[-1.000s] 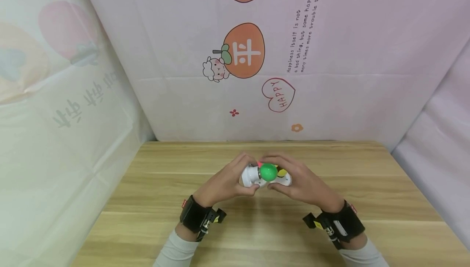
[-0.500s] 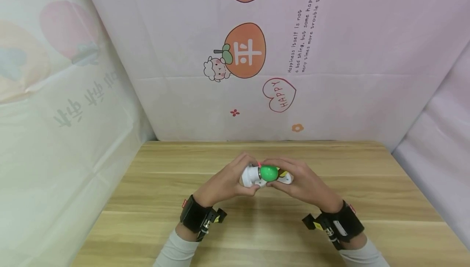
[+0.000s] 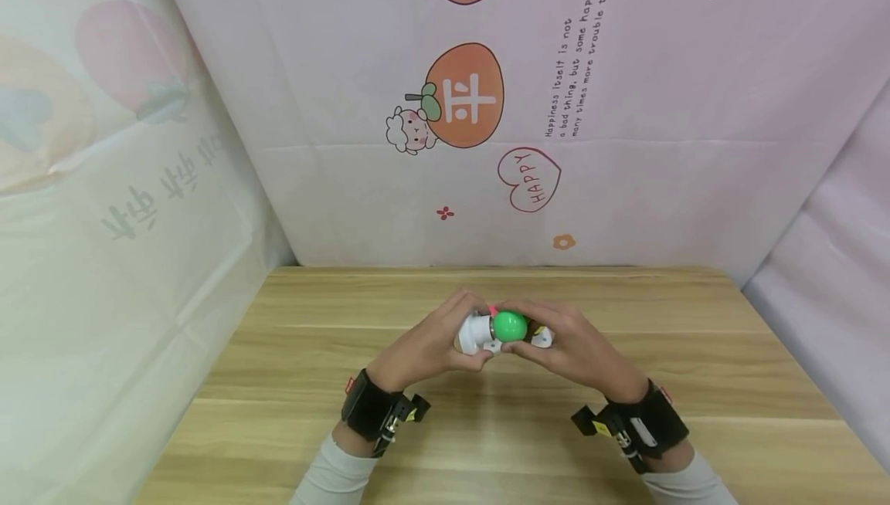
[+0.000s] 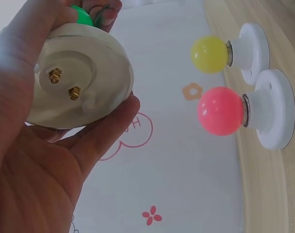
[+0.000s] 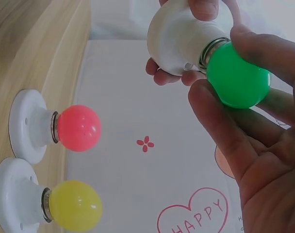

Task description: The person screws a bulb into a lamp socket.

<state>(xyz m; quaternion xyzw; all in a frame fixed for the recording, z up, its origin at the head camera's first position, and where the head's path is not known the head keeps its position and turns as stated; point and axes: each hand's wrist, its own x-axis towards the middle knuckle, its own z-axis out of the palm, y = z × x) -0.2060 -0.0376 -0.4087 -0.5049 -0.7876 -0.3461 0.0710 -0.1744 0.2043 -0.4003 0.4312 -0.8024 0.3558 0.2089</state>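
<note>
My left hand (image 3: 434, 339) grips a white lamp socket (image 3: 476, 333) by its round base, tilted on its side above the table. In the left wrist view the underside of the socket base (image 4: 108, 73) faces the camera, with two brass screws (image 4: 55, 75) showing. A green light bulb (image 5: 242, 75) sits in the mouth of that socket, a strip of its metal cap showing at the rim. My right hand (image 3: 577, 347) holds the bulb between thumb and fingers; its palm (image 5: 273, 189) shows in the right wrist view.
Two more white sockets stand on the wooden table (image 3: 292, 381) beyond the hands, one with a pink-red bulb (image 5: 79, 127), the other with a yellow bulb (image 5: 75, 206). A printed cloth (image 3: 626, 181) hangs behind the table, with further cloth at both sides.
My right thumb and fingers have shifted slightly left and closed further round the green bulb, covering more of the yellow bulb behind. The left hand and socket have barely moved.
</note>
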